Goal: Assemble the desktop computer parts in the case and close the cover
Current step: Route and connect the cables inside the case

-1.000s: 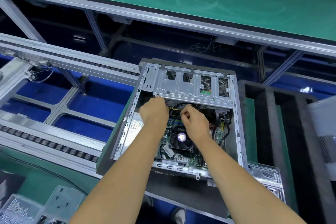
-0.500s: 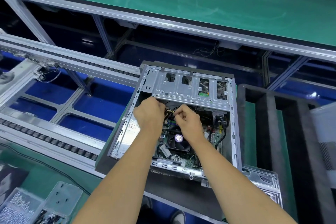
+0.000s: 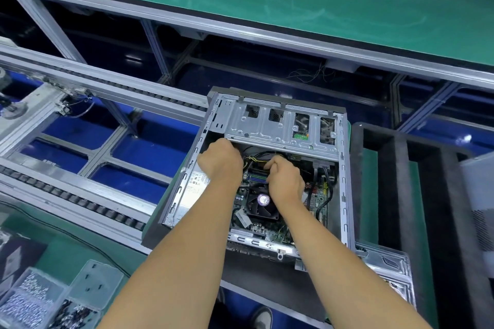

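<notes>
Case [image 3: 343, 176] lay open on its side on a dark foam pad [image 3: 315, 299] at the edge of the line, cover off, so the whole inside was on show. Both of the person's hands were in the upper part of it, just under the silver drive cage [image 3: 270, 128]. Left hand [image 3: 220, 160] was curled up with its knuckles at the cage's lower edge, and whatever it had hold of was hidden behind the hand, so can't say. Right hand [image 3: 284, 180] sat just beside it over the motherboard [image 3: 315, 195], fingers curled and pinching at the yellow and black cable bundle [image 3: 256, 160] running between the two hands. CPU fan [image 3: 263, 204] with its purple centre sticker was right below the right wrist. Power supply [image 3: 195, 184] with its white label filled the left side of the case, half covered by the left forearm. Off to the lower left were clear trays of screws [image 3: 29, 299], and a roller conveyor [image 3: 80, 200] ran past on the left.
</notes>
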Demonstrator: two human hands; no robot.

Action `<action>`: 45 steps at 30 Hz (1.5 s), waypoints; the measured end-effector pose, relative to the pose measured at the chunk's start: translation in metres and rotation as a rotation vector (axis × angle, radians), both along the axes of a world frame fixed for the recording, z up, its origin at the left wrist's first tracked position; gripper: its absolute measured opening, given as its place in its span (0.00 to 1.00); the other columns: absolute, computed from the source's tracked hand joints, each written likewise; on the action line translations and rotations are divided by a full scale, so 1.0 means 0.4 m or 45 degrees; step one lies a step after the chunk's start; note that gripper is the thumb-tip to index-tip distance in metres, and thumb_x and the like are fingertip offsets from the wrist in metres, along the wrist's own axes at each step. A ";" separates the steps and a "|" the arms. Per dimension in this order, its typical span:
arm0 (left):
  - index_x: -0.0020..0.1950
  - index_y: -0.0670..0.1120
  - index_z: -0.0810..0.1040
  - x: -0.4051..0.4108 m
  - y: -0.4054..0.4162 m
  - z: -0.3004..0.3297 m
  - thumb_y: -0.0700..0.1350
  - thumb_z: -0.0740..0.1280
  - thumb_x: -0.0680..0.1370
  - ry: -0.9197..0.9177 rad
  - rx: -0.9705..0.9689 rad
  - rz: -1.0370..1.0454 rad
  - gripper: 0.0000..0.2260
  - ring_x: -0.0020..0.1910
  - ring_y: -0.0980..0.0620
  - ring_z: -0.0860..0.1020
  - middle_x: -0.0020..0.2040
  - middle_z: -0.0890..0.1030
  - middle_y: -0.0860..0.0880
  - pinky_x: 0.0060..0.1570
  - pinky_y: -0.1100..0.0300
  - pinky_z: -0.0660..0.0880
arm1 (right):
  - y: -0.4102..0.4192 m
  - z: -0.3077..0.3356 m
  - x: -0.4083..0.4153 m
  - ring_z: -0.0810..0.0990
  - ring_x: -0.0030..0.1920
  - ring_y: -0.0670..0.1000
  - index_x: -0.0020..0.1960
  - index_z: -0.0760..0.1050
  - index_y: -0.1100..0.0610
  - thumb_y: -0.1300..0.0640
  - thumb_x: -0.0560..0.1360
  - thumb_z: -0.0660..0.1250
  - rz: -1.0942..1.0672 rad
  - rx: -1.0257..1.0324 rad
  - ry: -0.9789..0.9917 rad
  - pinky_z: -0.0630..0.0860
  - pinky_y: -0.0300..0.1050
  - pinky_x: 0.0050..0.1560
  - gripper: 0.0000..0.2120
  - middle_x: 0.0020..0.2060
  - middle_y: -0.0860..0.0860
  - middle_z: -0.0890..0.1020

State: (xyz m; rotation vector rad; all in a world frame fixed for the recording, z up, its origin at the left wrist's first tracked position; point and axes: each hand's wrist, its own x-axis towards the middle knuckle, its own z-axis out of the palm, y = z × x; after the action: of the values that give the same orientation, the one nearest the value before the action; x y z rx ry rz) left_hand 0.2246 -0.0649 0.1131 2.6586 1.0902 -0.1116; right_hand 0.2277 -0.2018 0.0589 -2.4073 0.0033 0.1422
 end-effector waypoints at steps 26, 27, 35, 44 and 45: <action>0.49 0.55 0.64 0.007 0.074 0.019 0.50 0.63 0.82 -0.186 -0.011 -1.364 0.08 0.31 0.55 0.74 0.35 0.75 0.56 0.29 0.59 0.64 | -0.013 -0.006 0.003 0.78 0.31 0.59 0.44 0.72 0.56 0.63 0.78 0.63 0.212 0.414 -0.086 0.75 0.53 0.34 0.05 0.32 0.56 0.81; 0.48 0.56 0.62 0.017 0.078 0.026 0.50 0.63 0.82 -0.152 -0.021 -1.440 0.09 0.31 0.57 0.73 0.35 0.74 0.56 0.29 0.60 0.64 | -0.014 -0.005 0.003 0.79 0.32 0.61 0.45 0.72 0.56 0.63 0.78 0.63 0.214 0.424 -0.083 0.76 0.55 0.35 0.04 0.33 0.57 0.81; 0.49 0.60 0.70 0.058 0.115 0.020 0.57 0.59 0.80 0.017 -0.448 -1.493 0.03 0.36 0.55 0.75 0.41 0.78 0.60 0.37 0.54 0.74 | -0.021 -0.017 0.009 0.84 0.31 0.50 0.40 0.75 0.48 0.59 0.70 0.67 0.137 0.557 -0.049 0.84 0.55 0.40 0.06 0.31 0.51 0.84; 0.50 0.60 0.77 0.094 0.140 0.004 0.50 0.66 0.82 -0.004 -0.539 -1.606 0.04 0.45 0.58 0.80 0.46 0.82 0.59 0.45 0.56 0.77 | -0.025 -0.035 0.018 0.88 0.38 0.51 0.40 0.78 0.43 0.66 0.74 0.69 0.064 0.710 -0.145 0.85 0.45 0.41 0.17 0.35 0.49 0.87; 0.51 0.58 0.77 0.095 0.143 0.003 0.48 0.67 0.81 -0.042 -0.490 -1.657 0.04 0.45 0.57 0.80 0.46 0.82 0.58 0.46 0.55 0.77 | -0.029 -0.038 0.019 0.88 0.38 0.50 0.40 0.78 0.43 0.66 0.74 0.69 0.064 0.697 -0.147 0.85 0.45 0.41 0.17 0.36 0.49 0.86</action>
State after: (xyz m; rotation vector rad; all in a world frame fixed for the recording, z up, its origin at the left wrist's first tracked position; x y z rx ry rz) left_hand 0.2627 -0.0078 0.1145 2.4968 -0.7303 -0.4426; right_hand 0.2351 -0.2132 0.0439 -1.8656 -0.1329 0.0208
